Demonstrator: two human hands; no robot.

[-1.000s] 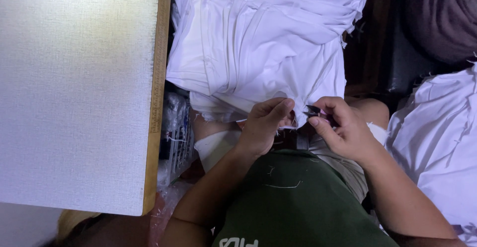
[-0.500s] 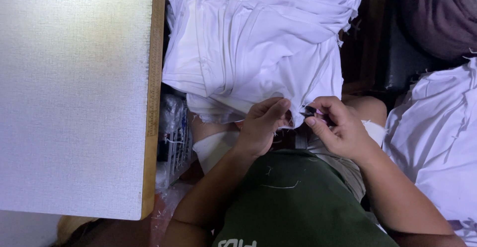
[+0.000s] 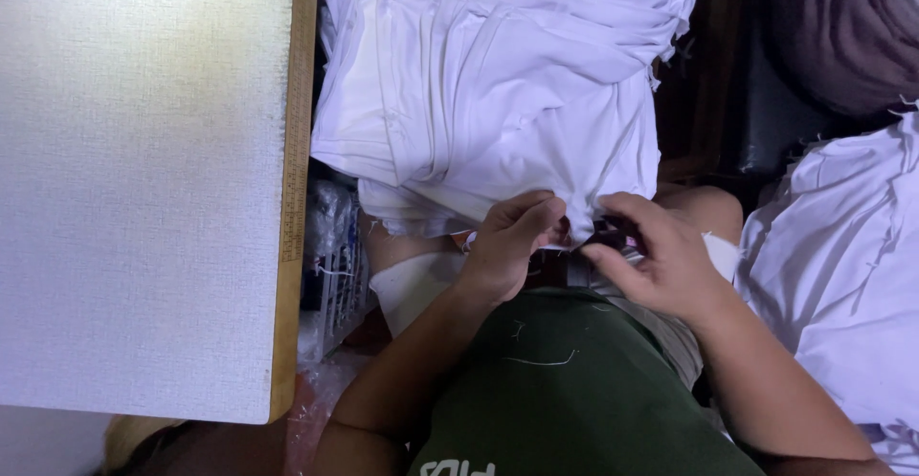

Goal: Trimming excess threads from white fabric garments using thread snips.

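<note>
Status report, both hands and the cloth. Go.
Left hand pinching the white garment at its edge. Right hand holding a small dark tool there. Nothing in the way.

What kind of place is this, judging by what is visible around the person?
Probably a small garment workshop. A pile of white cloth garments with loose thread ends lies before the seated person, a second white heap lies at the right, and a pale work table with a wooden edge stands at the left.
</note>
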